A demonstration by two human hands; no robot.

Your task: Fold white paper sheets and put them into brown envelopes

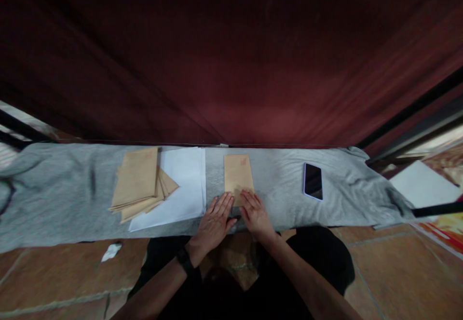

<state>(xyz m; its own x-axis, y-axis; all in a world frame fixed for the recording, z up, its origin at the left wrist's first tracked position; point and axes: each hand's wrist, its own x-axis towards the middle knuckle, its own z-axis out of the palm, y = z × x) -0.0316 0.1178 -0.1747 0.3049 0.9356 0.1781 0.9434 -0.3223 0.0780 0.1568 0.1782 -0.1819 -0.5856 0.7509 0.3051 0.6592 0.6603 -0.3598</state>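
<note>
A brown paper envelope (238, 173) lies flat on the grey cloth (277, 180) in front of me, a small reddish print near its upper right corner. My left hand (216, 218) rests flat, its fingertips at the envelope's lower left edge, fingers stretched out. On the lower right part of the envelope lies my right hand (256, 214), its fingers extended too. Neither hand grips anything. Part of the envelope's near end is hidden by the fingers.
To the left, a fanned stack of brown envelopes (135, 178) overlaps white paper sheets (184, 185). A phone (313, 181) lies on the right. Behind the cloth rises a dark red panel (231, 79). A crumpled white scrap (111, 251) is on the tiled floor (54, 281).
</note>
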